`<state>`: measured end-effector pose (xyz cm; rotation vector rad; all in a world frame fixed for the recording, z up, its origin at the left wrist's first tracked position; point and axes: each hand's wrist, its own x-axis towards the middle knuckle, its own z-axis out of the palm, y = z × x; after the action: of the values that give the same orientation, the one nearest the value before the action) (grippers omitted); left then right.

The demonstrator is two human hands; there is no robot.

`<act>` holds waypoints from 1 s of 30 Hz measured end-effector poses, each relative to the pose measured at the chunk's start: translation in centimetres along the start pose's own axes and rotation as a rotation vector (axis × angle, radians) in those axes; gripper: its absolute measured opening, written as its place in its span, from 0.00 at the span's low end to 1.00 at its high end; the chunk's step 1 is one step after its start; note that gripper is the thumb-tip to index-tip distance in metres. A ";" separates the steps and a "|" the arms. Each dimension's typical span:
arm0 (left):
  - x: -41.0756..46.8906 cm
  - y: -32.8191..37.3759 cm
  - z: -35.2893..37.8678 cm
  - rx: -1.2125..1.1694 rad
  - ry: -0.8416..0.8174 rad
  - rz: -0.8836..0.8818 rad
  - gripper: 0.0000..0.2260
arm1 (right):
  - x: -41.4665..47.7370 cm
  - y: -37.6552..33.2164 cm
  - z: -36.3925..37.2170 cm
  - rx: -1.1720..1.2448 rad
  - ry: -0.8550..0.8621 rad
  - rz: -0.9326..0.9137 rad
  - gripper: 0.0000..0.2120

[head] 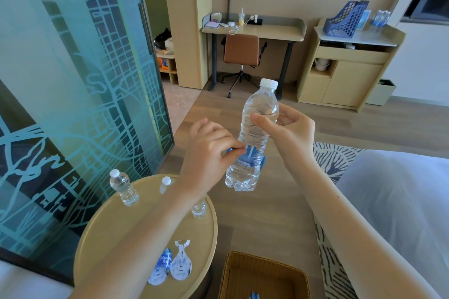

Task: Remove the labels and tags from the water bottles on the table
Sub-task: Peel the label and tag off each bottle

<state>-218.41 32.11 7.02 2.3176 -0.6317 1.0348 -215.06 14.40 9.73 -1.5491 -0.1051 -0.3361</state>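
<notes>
Hotel room around us

Ahead we see a wooden desk (254, 29) with a brown swivel chair (241, 53) tucked under it, a blue file rack (345, 20) on a side cabinet (349, 75), and a wicker basket (263, 274) just below us.

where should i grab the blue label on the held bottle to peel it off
Pinch the label at its loose left end, where the left hand already has it, and come from the left. That end stands off the bottle; the rest wraps tight around the ribbed lower part. The right hand steadies the upper part.
</notes>
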 end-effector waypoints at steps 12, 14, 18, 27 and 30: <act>-3.0 -0.9 -0.5 -0.057 -0.014 -0.012 0.03 | 0.2 0.6 0.1 0.035 0.019 0.067 0.10; -4.0 -1.5 -0.7 -0.066 -0.008 -0.058 0.03 | 0.4 0.7 0.0 0.028 0.031 0.085 0.11; -6.3 -3.3 -1.5 -0.065 -0.038 -0.125 0.04 | 0.6 1.3 0.5 0.006 0.029 0.114 0.11; -13.2 -8.8 -6.3 -0.005 0.007 -0.571 0.15 | 0.8 2.5 3.3 0.000 -0.010 0.128 0.09; -16.1 -10.5 -7.8 -0.103 -0.040 -0.918 0.08 | 0.2 3.2 5.1 0.028 -0.053 0.109 0.10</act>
<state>-226.01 48.13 -3.80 2.1447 0.3626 0.4940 -213.23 19.37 6.84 -1.5295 -0.0664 -0.2071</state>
